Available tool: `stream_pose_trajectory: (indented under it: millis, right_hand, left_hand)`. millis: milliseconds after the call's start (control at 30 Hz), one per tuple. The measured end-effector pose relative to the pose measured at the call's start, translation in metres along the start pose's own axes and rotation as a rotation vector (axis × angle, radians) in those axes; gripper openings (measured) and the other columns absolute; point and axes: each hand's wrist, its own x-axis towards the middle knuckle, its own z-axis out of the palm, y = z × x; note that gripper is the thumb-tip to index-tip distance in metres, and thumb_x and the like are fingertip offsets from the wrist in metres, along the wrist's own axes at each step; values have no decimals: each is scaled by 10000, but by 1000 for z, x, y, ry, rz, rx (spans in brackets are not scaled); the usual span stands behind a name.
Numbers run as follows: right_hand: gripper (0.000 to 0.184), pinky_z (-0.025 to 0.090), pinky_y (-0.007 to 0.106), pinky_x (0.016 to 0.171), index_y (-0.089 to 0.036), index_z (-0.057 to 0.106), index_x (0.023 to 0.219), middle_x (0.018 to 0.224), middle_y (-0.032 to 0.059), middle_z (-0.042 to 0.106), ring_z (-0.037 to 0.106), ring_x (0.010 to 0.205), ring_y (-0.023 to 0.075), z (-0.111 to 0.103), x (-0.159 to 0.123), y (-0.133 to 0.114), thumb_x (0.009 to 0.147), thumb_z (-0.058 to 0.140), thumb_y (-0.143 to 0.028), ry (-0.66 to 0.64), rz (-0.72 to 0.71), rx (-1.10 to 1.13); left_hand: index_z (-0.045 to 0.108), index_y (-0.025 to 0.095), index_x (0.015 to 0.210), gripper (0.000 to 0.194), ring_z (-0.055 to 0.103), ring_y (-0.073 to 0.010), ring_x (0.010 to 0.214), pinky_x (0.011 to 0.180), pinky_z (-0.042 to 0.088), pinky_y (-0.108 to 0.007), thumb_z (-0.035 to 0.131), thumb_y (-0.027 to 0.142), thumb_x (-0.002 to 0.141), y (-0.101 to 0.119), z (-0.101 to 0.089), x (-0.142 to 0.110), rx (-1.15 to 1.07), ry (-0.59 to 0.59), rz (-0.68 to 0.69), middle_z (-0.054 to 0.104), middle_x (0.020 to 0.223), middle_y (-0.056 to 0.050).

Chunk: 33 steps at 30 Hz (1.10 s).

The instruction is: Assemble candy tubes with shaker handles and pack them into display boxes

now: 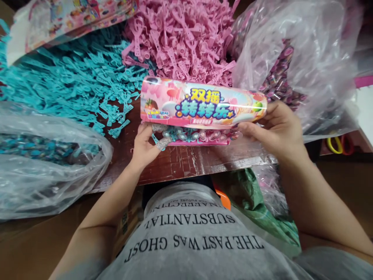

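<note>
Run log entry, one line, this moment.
left hand: at left end of pink tray; right hand: holds right end of printed panel; teal and pink pieces: showing below panel

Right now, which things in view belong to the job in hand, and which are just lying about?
Likely part of the job:
printed package, held by the right hand
small teal and pink pieces below it, by the left hand
loose teal pile
loose pink pile
clear bags

Apparently just lying about:
green sack
orange object
</note>
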Motion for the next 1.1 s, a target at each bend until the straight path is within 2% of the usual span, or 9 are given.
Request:
stream_pose_trajectory:
  millis: [100,200,267,367,467,600,800,967,1100]
  right_hand:
    - [519,448,291,405,-284,509,901,803,-30,678,594,552,133,7,5,-16,709,954,-469,-35,79,138]
    - [532,463,308,433,-292,489,966,884,-6,680,597,601,143,10,7,-22,748,918,-519,-18,79,89]
    - [598,485,331,508,-295,489,1041,1017,30,666,624,723,167,10,5,-19,715,939,-517,110,-27,-37]
    - [734,465,352,578,-295,492,1174,1091,60,646,631,837,201,7,0,-9,661,978,-493,245,-151,-191]
    - [604,456,361,608,-280,522,1198,983,39,684,626,776,195,6,-4,-3,780,897,-502,97,-78,-164]
    - [303,441,361,674,-240,639,960,847,26,685,583,728,169,10,-2,-2,888,782,-498,-48,-4,-217]
    - [258,400,326,628,-233,665,873,800,20,668,544,685,170,0,5,19,873,811,-446,94,-171,-452]
    - [191,439,351,643,-285,722,867,759,25,670,604,717,216,-27,7,32,981,716,-439,-138,-363,-550]
    - [223,432,339,606,-276,706,821,720,6,657,589,656,185,-33,8,32,982,727,-429,-169,-451,-536]
  left_hand:
    - [774,285,1143,297,661,-299,1078,1004,494,-504,755,473,913,19,-2,12,248,-27,209,763,1130,-74]
    - [773,331,1172,268,626,-327,1160,1037,447,-531,701,349,914,25,-3,23,353,-281,367,756,1334,-43]
    - [766,354,1209,301,611,-336,1172,1025,436,-530,667,308,928,23,-3,28,358,-364,403,756,1371,-16]
    - [763,328,1235,295,628,-320,1103,964,452,-504,650,313,963,16,-6,28,324,-326,453,800,1261,-33]
    - [780,285,1140,245,642,-305,1047,924,469,-488,685,437,973,11,-10,24,304,-302,455,816,1158,-61]
    - [766,257,1005,366,651,-306,1058,895,467,-465,760,610,910,10,-7,19,275,-284,419,807,1099,-76]
    - [746,229,1052,323,676,-267,1022,900,471,-415,740,541,967,16,2,18,234,-201,468,792,966,-52]
    - [736,238,1190,332,706,-235,979,885,497,-382,765,480,964,22,-5,12,172,-133,467,797,1027,-45]
    - [757,241,1140,221,736,-241,965,887,484,-397,743,385,973,26,-8,5,257,-131,445,812,1024,-36]
